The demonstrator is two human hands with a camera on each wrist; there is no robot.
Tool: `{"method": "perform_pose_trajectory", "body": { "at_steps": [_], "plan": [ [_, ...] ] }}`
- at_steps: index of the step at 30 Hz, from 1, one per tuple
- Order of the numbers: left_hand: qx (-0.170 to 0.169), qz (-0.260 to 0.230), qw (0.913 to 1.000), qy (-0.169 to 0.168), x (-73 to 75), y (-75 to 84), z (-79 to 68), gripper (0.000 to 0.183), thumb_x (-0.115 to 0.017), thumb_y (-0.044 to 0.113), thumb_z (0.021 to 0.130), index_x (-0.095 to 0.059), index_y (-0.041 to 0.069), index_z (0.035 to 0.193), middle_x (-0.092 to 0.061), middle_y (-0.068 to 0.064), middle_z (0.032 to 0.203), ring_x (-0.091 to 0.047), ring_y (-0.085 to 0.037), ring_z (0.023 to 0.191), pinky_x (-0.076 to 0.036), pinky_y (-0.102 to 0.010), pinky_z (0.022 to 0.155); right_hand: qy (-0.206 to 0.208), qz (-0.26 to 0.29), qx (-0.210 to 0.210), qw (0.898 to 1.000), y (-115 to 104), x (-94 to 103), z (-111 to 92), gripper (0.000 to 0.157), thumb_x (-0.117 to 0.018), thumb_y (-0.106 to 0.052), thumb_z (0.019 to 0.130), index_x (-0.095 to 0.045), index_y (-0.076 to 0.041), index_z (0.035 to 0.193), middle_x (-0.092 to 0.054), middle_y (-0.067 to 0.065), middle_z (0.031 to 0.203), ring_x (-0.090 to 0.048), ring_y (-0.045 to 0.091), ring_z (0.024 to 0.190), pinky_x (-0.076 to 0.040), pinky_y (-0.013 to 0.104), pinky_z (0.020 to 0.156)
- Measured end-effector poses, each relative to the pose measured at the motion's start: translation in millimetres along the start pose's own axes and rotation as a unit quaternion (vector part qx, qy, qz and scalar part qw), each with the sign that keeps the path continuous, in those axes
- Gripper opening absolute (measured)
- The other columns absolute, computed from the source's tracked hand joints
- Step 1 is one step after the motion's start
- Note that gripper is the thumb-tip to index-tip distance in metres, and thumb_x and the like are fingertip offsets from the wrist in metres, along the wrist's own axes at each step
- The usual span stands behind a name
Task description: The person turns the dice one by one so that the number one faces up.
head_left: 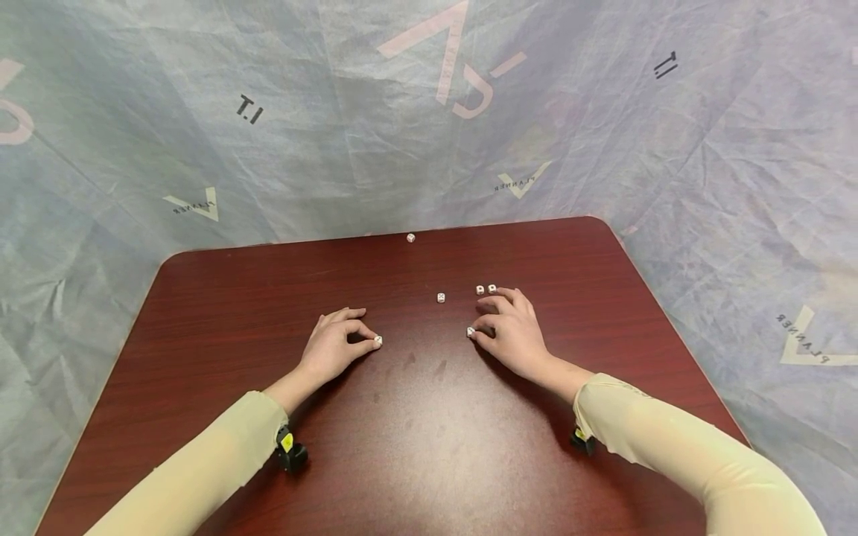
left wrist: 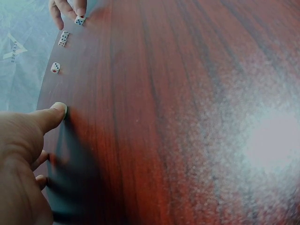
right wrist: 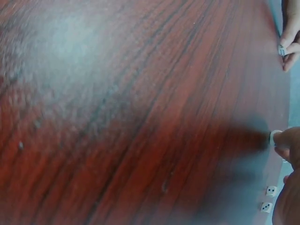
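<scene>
While the left hand (head_left: 334, 346) pinches one small white die (head_left: 378, 340) between thumb and index finger, the right hand (head_left: 512, 339) has pretty much the same narrow grip on a second die (head_left: 471, 332), so both hands are holding something. The left hand's other fingers stick out forward, loose, and the right hand's other fingers reach past its die toward two dice (head_left: 480, 289) sitting side by side just beyond the fingertips. Each wrist camera mostly gets a thumb in the way, so I can't tell if the pinched dice actually touch the wood or sit a bit above it. They're well apart from each other, kinda mirrored left and right over the dark red-brown table (head_left: 402, 417). Between the hands and a little farther out there's a lone die (head_left: 440, 298), and a far die (head_left: 411, 237) sits right up by the back edge. Both arms are in pale yellow-green sleeves (head_left: 201, 458), with a black device (head_left: 291, 450) under the left wrist. Behind it all hangs a wrinkly grey cloth (head_left: 322, 141) with printed letters and logos on it.
</scene>
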State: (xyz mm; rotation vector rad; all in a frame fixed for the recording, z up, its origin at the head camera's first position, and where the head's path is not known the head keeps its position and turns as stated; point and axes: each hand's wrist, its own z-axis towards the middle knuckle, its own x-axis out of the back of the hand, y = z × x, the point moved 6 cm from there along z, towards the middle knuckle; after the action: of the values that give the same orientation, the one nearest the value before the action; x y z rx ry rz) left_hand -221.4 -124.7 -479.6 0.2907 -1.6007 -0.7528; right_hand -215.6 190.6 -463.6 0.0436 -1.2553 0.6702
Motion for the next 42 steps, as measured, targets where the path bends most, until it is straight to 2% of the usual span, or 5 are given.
{"method": "perform_pose_trajectory", "body": {
  "at_steps": [6, 12, 21, 34, 42],
  "plan": [
    [0.001, 0.001, 1.0, 0.0, 0.0, -0.4, 0.0, 0.008, -0.081, 0.034, 0.091, -0.082, 0.027, 0.095, -0.053, -0.01, 0.151, -0.032, -0.037, 0.148, -0.008, -0.064, 0.122, 0.008, 0.128, -0.067, 0.989, 6.0, 5.7, 0.0, 0.006, -0.085, -0.026, 0.086, -0.083, -0.023, 0.091, -0.064, 0.01, 0.134, -0.034, 0.04, 0.139, -0.023, 0.061, 0.113],
    [0.003, 0.001, 1.0, 0.0, 0.0, 0.7, -0.3, 0.01, -0.08, 0.036, 0.091, -0.082, 0.027, 0.095, -0.053, -0.009, 0.151, -0.033, -0.036, 0.148, -0.007, -0.062, 0.122, 0.012, 0.284, -0.125, 0.951, 6.7, 10.0, -1.8, 0.012, -0.082, -0.028, 0.089, -0.083, -0.024, 0.101, -0.059, 0.012, 0.141, -0.028, 0.041, 0.143, -0.018, 0.056, 0.115],
    [0.003, -0.002, 1.0, -0.001, 1.0, 1.9, -1.0, 0.009, -0.081, 0.034, 0.09, -0.082, 0.027, 0.095, -0.053, -0.01, 0.151, -0.033, -0.037, 0.148, -0.008, -0.063, 0.122, 0.036, 0.373, -0.173, 0.911, 4.4, 2.1, -5.7, 0.018, -0.083, -0.022, 0.088, -0.083, -0.014, 0.105, -0.059, 0.015, 0.141, -0.037, 0.031, 0.139, -0.021, 0.053, 0.115],
    [-0.004, -0.006, 1.0, 0.002, 0.3, 1.9, -1.2, 0.007, -0.081, 0.033, 0.09, -0.082, 0.027, 0.095, -0.053, -0.01, 0.15, -0.033, -0.038, 0.148, -0.008, -0.063, 0.122, -0.007, 0.239, -0.161, 0.957, 7.5, -17.1, -14.2, 0.01, -0.085, -0.027, 0.086, -0.084, -0.022, 0.095, -0.054, 0.017, 0.145, -0.017, 0.044, 0.148, -0.01, 0.061, 0.117],
    [-0.002, 0.0, 1.0, 0.006, 2.0, 2.2, -0.1, 0.007, -0.082, 0.033, 0.089, -0.082, 0.028, 0.094, -0.055, -0.01, 0.149, -0.035, -0.038, 0.147, -0.009, -0.061, 0.122, -0.017, 0.202, -0.159, 0.966, 7.9, -19.8, -13.8, 0.009, -0.084, -0.029, 0.087, -0.084, -0.024, 0.094, -0.051, 0.017, 0.149, -0.018, 0.044, 0.148, -0.008, 0.063, 0.118]
  ]
}}
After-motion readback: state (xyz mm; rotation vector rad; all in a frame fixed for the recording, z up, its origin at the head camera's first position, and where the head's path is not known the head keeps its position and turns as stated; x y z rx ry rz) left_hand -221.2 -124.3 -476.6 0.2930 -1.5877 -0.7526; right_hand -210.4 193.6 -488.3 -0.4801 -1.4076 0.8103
